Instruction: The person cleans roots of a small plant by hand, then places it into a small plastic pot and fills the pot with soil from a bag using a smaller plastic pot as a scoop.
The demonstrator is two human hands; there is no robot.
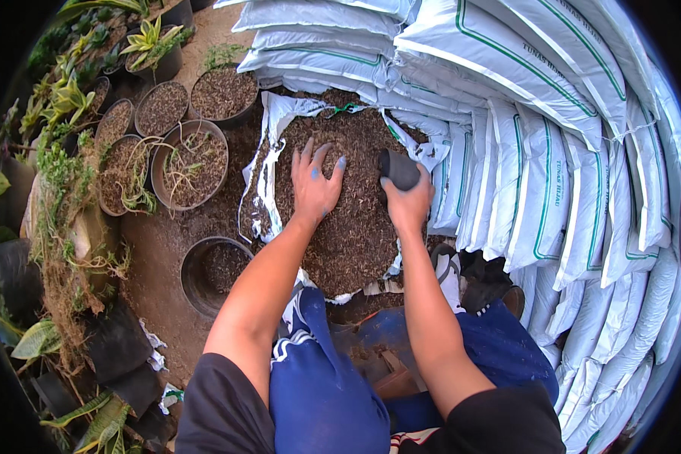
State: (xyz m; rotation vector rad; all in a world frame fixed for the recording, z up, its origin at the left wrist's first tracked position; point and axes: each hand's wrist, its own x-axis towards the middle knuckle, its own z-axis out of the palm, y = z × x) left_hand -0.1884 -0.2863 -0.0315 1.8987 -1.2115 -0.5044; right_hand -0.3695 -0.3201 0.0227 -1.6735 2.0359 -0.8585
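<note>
Dark, crumbly potting soil fills a torn-open white sack in front of me. My left hand lies palm down on the soil, fingers spread, with nothing held; bluish smears mark its back and thumb. To the right, my right hand grips a small black plant pot above the soil, near the sack's right side. The pot is tilted, and I cannot tell whether anything is inside.
White sacks with green stripes are stacked high on the right and at the back. Soil-filled pots stand on the left, beside a dark pot with some soil. Leafy plants line the far left.
</note>
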